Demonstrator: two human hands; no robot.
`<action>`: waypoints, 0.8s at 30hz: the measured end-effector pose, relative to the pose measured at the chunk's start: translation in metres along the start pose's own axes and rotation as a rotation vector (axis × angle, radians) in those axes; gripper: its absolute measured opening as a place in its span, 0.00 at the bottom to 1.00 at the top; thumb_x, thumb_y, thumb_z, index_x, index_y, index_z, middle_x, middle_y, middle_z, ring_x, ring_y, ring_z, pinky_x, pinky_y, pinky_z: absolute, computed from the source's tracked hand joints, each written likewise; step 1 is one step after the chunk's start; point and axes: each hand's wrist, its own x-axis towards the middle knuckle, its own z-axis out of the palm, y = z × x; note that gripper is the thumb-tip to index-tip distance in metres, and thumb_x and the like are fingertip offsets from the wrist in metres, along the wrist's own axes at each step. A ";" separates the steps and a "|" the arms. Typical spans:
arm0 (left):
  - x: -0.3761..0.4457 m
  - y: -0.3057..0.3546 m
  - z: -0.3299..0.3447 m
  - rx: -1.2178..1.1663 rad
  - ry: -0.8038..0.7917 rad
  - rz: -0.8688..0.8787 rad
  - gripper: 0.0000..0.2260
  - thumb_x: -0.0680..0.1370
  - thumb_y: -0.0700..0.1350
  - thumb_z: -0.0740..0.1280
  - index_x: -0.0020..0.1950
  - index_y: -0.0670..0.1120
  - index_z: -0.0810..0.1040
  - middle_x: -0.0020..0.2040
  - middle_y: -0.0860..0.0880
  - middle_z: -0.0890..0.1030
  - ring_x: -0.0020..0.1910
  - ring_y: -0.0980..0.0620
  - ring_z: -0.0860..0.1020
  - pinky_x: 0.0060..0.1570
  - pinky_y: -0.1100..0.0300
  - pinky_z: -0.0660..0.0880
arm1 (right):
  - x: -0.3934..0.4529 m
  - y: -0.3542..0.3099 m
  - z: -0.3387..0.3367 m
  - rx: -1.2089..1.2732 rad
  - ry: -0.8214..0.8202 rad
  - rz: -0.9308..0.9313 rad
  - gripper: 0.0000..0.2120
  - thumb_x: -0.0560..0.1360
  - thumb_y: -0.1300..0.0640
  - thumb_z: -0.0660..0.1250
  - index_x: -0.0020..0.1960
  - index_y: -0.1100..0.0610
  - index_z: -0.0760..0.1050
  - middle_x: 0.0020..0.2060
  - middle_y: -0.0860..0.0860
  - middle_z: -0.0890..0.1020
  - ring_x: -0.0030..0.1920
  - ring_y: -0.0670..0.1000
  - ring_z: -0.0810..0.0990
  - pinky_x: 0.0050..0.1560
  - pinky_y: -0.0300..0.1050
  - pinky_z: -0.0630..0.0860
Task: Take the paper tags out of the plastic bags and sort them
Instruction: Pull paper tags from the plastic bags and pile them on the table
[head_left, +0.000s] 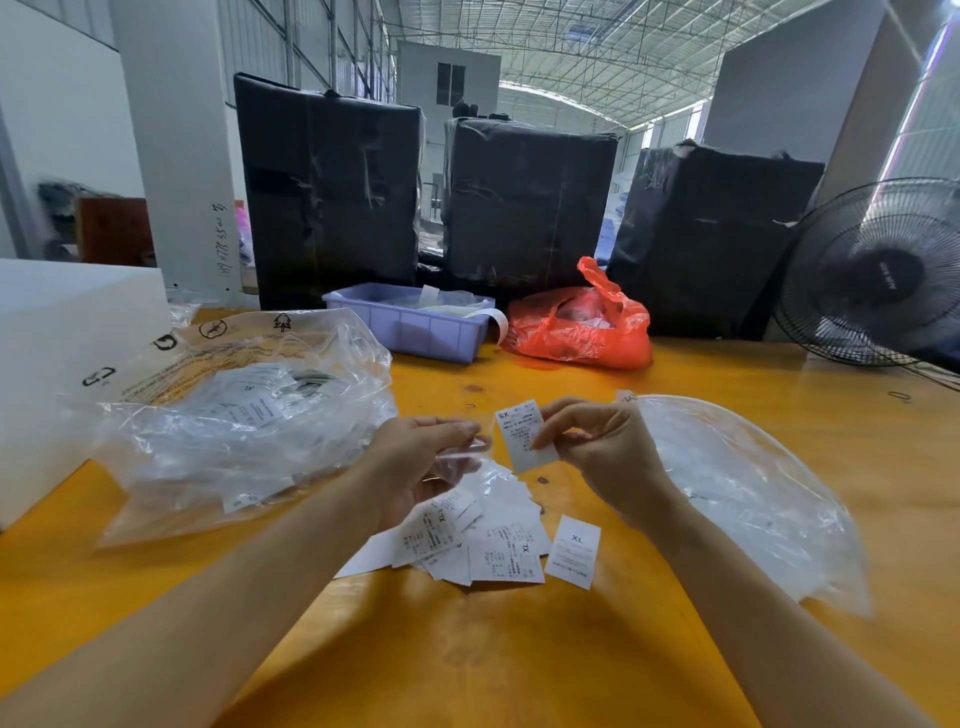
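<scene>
Sorting goes best if the right hand (597, 447), pinching one paper tag (524, 434), reads its size before dropping it on the tag pile (483, 545) just below. The left hand (421, 457) seemingly pinches a small clear bag (462, 457). Beyond the pile, left, a bulging plastic bag (244, 410) awaits; a blue tray (415, 327) sits farther back.

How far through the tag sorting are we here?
Early to midway. Done: a loose pile of white paper tags lies on the yellow table, one XL tag apart beside it. In hand: the right hand pinches a white tag; the left hand holds a small clear sleeve. Left: the big clear plastic bag still holds many tags.
</scene>
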 end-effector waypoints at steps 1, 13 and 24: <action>0.000 0.000 0.000 0.003 -0.005 0.007 0.02 0.74 0.39 0.69 0.45 0.41 0.80 0.37 0.46 0.85 0.30 0.53 0.81 0.28 0.65 0.74 | 0.000 0.001 0.000 -0.019 -0.001 0.007 0.20 0.68 0.80 0.65 0.30 0.57 0.79 0.40 0.51 0.80 0.45 0.52 0.81 0.47 0.48 0.81; -0.003 -0.002 -0.001 0.173 -0.058 0.138 0.04 0.72 0.41 0.72 0.46 0.44 0.81 0.38 0.52 0.85 0.35 0.58 0.81 0.34 0.67 0.75 | 0.002 -0.004 0.001 0.002 0.121 0.058 0.15 0.69 0.64 0.73 0.53 0.53 0.74 0.41 0.55 0.84 0.42 0.52 0.84 0.42 0.41 0.81; -0.004 -0.003 0.001 0.165 -0.137 0.094 0.03 0.72 0.37 0.72 0.44 0.42 0.82 0.36 0.50 0.85 0.31 0.59 0.80 0.29 0.69 0.73 | 0.000 -0.007 0.003 -0.187 0.089 -0.033 0.07 0.71 0.64 0.72 0.46 0.54 0.79 0.43 0.51 0.83 0.45 0.48 0.83 0.43 0.38 0.80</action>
